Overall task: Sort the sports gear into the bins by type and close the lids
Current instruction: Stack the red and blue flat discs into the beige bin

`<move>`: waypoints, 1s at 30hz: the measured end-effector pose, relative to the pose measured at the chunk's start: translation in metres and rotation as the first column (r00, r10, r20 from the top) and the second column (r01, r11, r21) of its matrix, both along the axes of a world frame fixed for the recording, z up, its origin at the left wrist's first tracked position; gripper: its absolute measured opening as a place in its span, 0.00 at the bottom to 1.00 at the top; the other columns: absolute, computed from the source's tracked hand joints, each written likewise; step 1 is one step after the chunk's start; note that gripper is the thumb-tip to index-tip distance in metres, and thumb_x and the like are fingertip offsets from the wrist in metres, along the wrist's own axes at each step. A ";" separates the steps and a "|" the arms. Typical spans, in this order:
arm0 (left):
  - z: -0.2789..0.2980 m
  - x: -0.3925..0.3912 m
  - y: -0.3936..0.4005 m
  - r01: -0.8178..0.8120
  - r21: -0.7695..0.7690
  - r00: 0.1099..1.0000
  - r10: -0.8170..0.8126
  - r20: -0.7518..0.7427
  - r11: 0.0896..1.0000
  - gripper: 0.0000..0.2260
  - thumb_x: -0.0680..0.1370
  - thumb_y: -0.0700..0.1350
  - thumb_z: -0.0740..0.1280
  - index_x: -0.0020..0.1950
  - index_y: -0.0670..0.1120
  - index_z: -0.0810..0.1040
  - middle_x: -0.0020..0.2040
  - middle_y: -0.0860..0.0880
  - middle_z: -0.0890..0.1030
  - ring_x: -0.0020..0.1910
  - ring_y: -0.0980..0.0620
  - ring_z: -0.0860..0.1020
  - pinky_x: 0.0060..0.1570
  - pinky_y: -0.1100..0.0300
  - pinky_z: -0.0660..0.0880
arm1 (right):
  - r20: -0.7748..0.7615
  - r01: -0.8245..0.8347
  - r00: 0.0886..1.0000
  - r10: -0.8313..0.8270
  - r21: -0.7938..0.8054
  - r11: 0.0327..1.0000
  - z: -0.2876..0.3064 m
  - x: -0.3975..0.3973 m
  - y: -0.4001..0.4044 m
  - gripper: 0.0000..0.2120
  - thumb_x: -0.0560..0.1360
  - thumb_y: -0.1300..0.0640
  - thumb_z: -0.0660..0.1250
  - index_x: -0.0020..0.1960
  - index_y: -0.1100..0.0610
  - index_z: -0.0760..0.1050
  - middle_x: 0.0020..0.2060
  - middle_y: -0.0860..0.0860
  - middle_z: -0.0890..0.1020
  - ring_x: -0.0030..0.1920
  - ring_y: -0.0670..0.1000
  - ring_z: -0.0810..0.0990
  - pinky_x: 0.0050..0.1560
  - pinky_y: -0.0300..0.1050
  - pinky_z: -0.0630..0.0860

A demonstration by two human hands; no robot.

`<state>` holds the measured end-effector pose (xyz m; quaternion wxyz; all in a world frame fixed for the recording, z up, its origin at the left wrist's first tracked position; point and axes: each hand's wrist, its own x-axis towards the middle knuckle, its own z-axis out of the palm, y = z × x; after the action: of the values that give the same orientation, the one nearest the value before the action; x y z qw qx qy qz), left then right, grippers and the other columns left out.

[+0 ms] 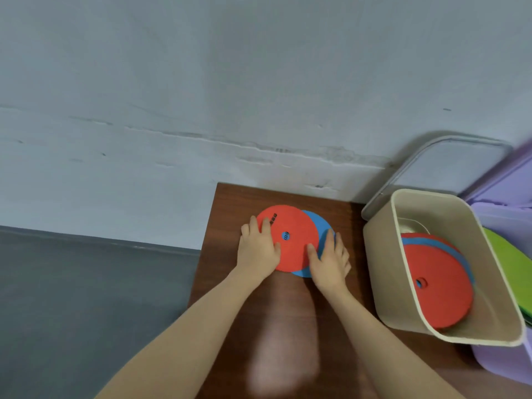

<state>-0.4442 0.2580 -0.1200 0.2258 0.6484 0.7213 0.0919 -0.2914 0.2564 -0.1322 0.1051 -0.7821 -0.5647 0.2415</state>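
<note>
Red disc (289,237) overlapping blue disc (319,223); left hand (257,249), right hand (331,260) pressing flat, fingers straight.

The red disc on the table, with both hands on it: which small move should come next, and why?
Probably gather the red disc with the blue disc under it and lift both. Left hand and right hand press flat, and the beige bin already holds such discs.
</note>
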 end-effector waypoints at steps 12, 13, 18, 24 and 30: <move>-0.008 0.010 -0.011 0.184 0.036 0.983 -0.184 0.012 0.982 0.31 0.76 0.52 0.64 0.75 0.45 0.56 0.69 0.44 0.62 0.64 0.44 0.62 0.62 0.53 0.61 | -0.119 0.051 0.992 -0.044 0.060 0.997 0.002 0.009 -0.018 0.34 0.71 0.58 0.69 0.73 0.53 0.59 0.64 0.56 0.64 0.65 0.60 0.63 0.65 0.53 0.57; -0.007 0.009 -0.013 0.181 0.033 0.983 -0.181 -0.003 0.983 0.31 0.76 0.52 0.65 0.75 0.46 0.56 0.68 0.44 0.62 0.64 0.44 0.63 0.62 0.53 0.61 | -0.128 0.058 0.990 -0.050 0.059 0.997 0.002 0.009 -0.022 0.35 0.71 0.57 0.70 0.74 0.53 0.59 0.64 0.56 0.64 0.64 0.60 0.63 0.65 0.53 0.57; -0.004 0.008 -0.030 0.192 0.009 0.981 -0.191 -0.036 0.981 0.32 0.76 0.53 0.65 0.75 0.47 0.55 0.69 0.44 0.61 0.66 0.44 0.61 0.63 0.50 0.60 | -0.123 0.030 0.992 -0.026 0.026 0.999 0.005 0.015 -0.034 0.37 0.70 0.54 0.72 0.74 0.56 0.58 0.63 0.57 0.65 0.64 0.59 0.64 0.64 0.52 0.58; -0.002 0.011 -0.068 0.158 0.004 0.987 -0.158 -0.028 0.987 0.33 0.75 0.53 0.66 0.75 0.50 0.54 0.69 0.45 0.61 0.65 0.44 0.62 0.64 0.53 0.61 | -0.119 0.000 0.993 0.001 0.008 1.000 0.013 0.020 -0.066 0.36 0.69 0.53 0.72 0.72 0.52 0.59 0.62 0.56 0.65 0.64 0.59 0.64 0.64 0.53 0.58; 0.001 0.015 -0.106 0.077 -0.049 0.992 -0.071 0.103 0.996 0.39 0.71 0.52 0.71 0.75 0.48 0.52 0.67 0.45 0.60 0.63 0.44 0.62 0.63 0.53 0.63 | -0.211 -0.022 0.977 0.042 0.098 0.995 0.019 0.027 -0.106 0.32 0.70 0.61 0.69 0.69 0.47 0.61 0.59 0.53 0.69 0.61 0.54 0.68 0.62 0.52 0.60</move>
<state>-0.4288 0.1520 -0.1193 0.2821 0.6630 0.6866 0.0971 -0.2641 0.1499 -0.1134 0.1981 -0.7367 -0.5736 0.2984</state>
